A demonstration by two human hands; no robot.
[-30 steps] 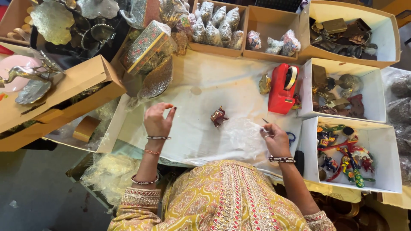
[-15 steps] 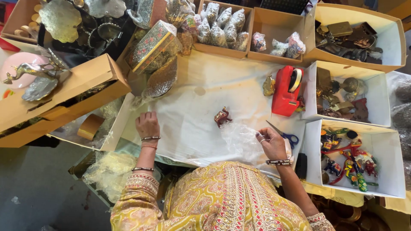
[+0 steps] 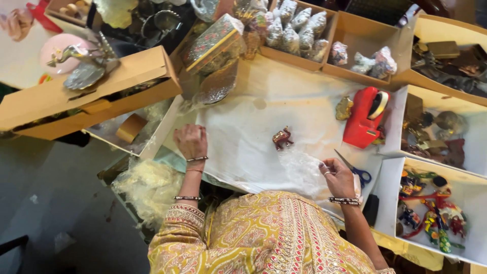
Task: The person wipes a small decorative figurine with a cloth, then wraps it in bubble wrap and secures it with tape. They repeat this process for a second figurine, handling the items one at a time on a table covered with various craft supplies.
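A small dark red elephant figurine (image 3: 282,138) stands on a white paper sheet (image 3: 243,127) spread over the table. My left hand (image 3: 190,142) rests on the sheet's left edge, fingers curled over the paper. My right hand (image 3: 337,177) pinches a crumpled clear plastic bag (image 3: 299,167) that lies just below and to the right of the figurine, not touching it. Blue-handled scissors (image 3: 361,175) lie right beside my right hand.
A red tape dispenser (image 3: 365,117) and a small gold figurine (image 3: 344,107) sit right of the sheet. White boxes of colourful figurines (image 3: 431,213) and metal pieces (image 3: 436,132) line the right side. Cardboard boxes (image 3: 91,91) stand to the left, and trays of wrapped items (image 3: 299,28) at the back.
My left hand has slid outward to the paper's left edge and curled. My right hand stays on the plastic bag near the scissors. The figurine has not moved.
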